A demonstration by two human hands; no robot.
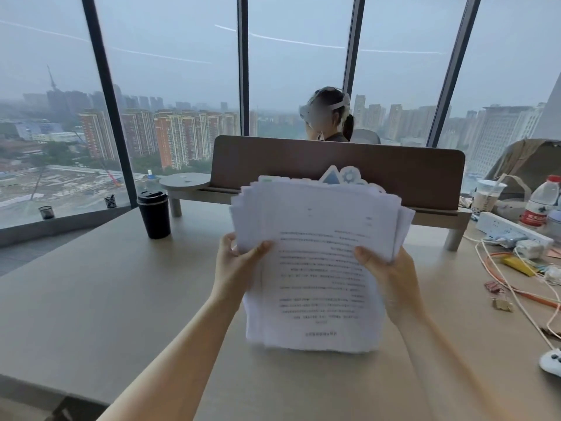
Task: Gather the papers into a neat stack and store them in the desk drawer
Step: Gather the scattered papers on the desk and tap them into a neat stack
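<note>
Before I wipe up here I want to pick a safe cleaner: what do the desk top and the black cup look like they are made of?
Desk top: looks like pale wood-grain laminate, matte; faint straight grain, no glare. Black cup: probably plastic or coated metal, satin black with a glossier lid; I cannot tell which.

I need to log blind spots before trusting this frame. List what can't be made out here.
Head view only:
- Desk drawer: not in view, below the desk edge.
- Text on the papers: blurred.
- Fingers of the left hand and right hand: hidden behind the sheets.
- White device: cut off by the right edge.
</note>
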